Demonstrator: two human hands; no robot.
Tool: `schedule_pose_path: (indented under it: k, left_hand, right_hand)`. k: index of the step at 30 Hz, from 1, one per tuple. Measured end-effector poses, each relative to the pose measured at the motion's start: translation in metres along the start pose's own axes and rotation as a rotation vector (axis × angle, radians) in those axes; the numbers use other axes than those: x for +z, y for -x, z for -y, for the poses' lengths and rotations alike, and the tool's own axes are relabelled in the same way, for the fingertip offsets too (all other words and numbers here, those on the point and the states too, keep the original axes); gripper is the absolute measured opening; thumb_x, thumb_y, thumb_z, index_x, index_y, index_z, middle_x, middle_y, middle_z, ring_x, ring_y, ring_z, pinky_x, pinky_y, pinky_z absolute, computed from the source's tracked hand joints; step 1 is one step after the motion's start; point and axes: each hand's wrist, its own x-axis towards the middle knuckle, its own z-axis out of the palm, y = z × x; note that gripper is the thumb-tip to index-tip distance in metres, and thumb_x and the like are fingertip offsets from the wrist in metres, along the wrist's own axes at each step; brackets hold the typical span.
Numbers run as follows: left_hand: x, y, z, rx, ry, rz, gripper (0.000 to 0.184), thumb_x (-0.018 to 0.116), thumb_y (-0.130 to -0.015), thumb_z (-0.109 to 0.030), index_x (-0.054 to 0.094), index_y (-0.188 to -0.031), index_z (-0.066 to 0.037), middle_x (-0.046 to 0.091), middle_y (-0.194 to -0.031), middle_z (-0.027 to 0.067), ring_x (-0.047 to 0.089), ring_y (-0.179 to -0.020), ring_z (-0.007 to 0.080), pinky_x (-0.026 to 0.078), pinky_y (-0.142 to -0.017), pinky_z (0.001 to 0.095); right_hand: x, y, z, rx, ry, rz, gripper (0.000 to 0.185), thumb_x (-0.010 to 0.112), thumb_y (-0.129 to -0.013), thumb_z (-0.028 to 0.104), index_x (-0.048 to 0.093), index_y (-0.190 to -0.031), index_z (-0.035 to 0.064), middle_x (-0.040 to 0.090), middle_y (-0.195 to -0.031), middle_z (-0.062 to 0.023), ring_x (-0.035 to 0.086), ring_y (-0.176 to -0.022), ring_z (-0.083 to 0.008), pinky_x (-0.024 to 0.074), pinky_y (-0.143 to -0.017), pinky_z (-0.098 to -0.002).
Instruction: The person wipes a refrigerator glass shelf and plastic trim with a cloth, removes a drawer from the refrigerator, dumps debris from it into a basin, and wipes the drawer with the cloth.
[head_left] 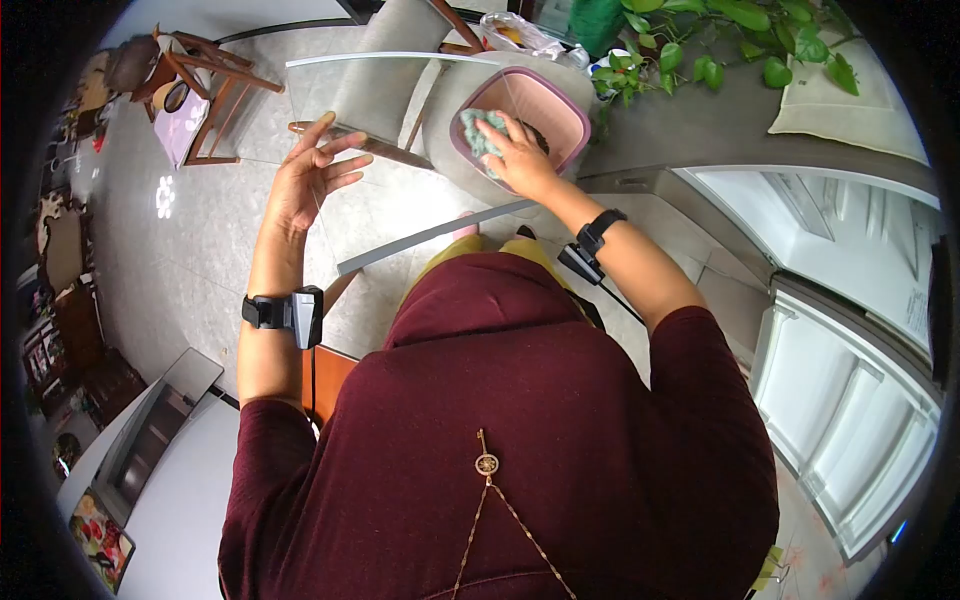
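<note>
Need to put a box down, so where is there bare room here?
Tiled floor shows bare between the left forearm and the dark furniture at far left. A smaller grey patch lies between the plant and the open fridge. It is crowded about the pink basin, with the right hand, teal cloth, clear panel and grey chair close by.

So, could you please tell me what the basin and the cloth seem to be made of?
The basin looks like smooth plastic, judging by its even pink colour and rounded, moulded-looking corners. The cloth looks like soft, matte textile, since it bunches up under the fingers; its exact fibre can't be told.
</note>
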Motion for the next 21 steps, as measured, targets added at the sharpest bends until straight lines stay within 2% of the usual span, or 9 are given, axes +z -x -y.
schedule_pose_path:
  k: [2,3,5,9,11,15,18,19,21]
  left_hand:
    - [0.001,-0.002,0.000,-0.003,0.005,0.004,0.076,0.052,-0.072,-0.011,0.026,-0.143,-0.002,0.052,-0.126,0.0269,0.063,-0.102,0.0369,0.057,-0.081,0.0359]
    - [-0.004,0.003,-0.008,0.002,-0.021,-0.008,0.076,0.052,-0.072,-0.011,0.026,-0.143,-0.002,0.052,-0.126,0.0269,0.063,-0.102,0.0369,0.057,-0.081,0.0359]
    - [0.004,0.002,-0.005,0.001,-0.004,0.001,0.075,0.051,-0.072,-0.011,0.027,-0.143,-0.002,0.052,-0.126,0.0268,0.063,-0.102,0.0368,0.057,-0.082,0.0360]
    - [0.002,0.002,-0.005,-0.009,-0.007,-0.012,0.075,0.050,-0.072,-0.010,0.027,-0.143,-0.002,0.052,-0.126,0.0270,0.063,-0.102,0.0369,0.057,-0.082,0.0361]
    - [0.000,0.000,-0.002,-0.012,0.003,0.004,0.075,0.050,-0.072,-0.011,0.026,-0.143,-0.002,0.051,-0.127,0.0271,0.063,-0.102,0.0371,0.057,-0.081,0.0360]
    - [0.002,-0.001,-0.004,-0.014,-0.016,-0.002,0.075,0.049,-0.073,-0.010,0.026,-0.143,-0.003,0.051,-0.127,0.0271,0.063,-0.102,0.0371,0.057,-0.082,0.0359]
    - [0.000,0.000,0.000,0.007,0.023,0.017,0.071,0.046,-0.077,-0.006,0.023,-0.144,-0.001,0.054,-0.123,0.0273,0.064,-0.100,0.0376,0.058,-0.078,0.0366]
    - [0.000,-0.001,0.000,0.001,0.021,0.011,0.072,0.046,-0.077,-0.006,0.022,-0.144,-0.001,0.054,-0.123,0.0273,0.064,-0.100,0.0375,0.058,-0.078,0.0367]
    - [0.001,-0.003,-0.002,-0.007,0.016,0.013,0.072,0.046,-0.077,-0.006,0.022,-0.144,-0.001,0.054,-0.123,0.0272,0.064,-0.100,0.0374,0.058,-0.078,0.0368]
  right_hand:
    - [0.003,-0.002,-0.020,0.301,-0.018,0.079,0.062,0.061,-0.084,0.030,0.038,-0.140,0.0166,0.034,-0.142,-0.0155,0.040,-0.125,-0.0411,0.0382,-0.100,-0.0485]
    - [0.015,-0.011,-0.029,0.290,-0.042,0.066,0.062,0.061,-0.084,0.030,0.038,-0.140,0.0166,0.034,-0.142,-0.0155,0.040,-0.125,-0.0411,0.0382,-0.100,-0.0485]
    - [0.017,-0.011,-0.067,0.542,-0.098,0.152,0.055,0.059,-0.084,0.026,0.044,-0.136,0.0145,0.046,-0.133,-0.0160,0.049,-0.116,-0.0372,0.0416,-0.096,-0.0477]
    - [-0.020,-0.005,-0.038,0.535,0.036,-0.109,0.047,0.058,-0.084,0.023,0.049,-0.129,0.0122,0.053,-0.124,-0.0155,0.054,-0.109,-0.0351,0.0438,-0.092,-0.0461]
    - [-0.026,0.000,-0.035,0.250,0.137,-0.330,0.041,0.056,-0.084,0.021,0.053,-0.123,0.0101,0.055,-0.120,-0.0150,0.055,-0.106,-0.0351,0.0449,-0.090,-0.0457]
    - [-0.028,0.000,-0.034,0.531,0.067,-0.042,0.038,0.056,-0.084,0.021,0.054,-0.121,0.0113,0.054,-0.118,-0.0135,0.054,-0.107,-0.0339,0.0451,-0.089,-0.0464]
    - [-0.033,0.002,-0.001,0.295,-0.093,-0.308,0.036,0.056,-0.084,0.019,0.056,-0.120,0.0164,0.051,-0.122,-0.0121,0.056,-0.105,-0.0330,0.0467,-0.088,-0.0443]
    - [-0.033,-0.001,0.009,0.100,-0.139,-0.365,0.037,0.057,-0.083,0.015,0.056,-0.120,0.0180,0.050,-0.124,-0.0115,0.057,-0.104,-0.0332,0.0481,-0.088,-0.0420]
    - [-0.041,-0.009,0.045,-0.114,-0.219,-0.311,0.047,0.057,-0.080,0.007,0.056,-0.125,0.0208,0.049,-0.128,-0.0097,0.056,-0.108,-0.0308,0.0465,-0.093,-0.0370]
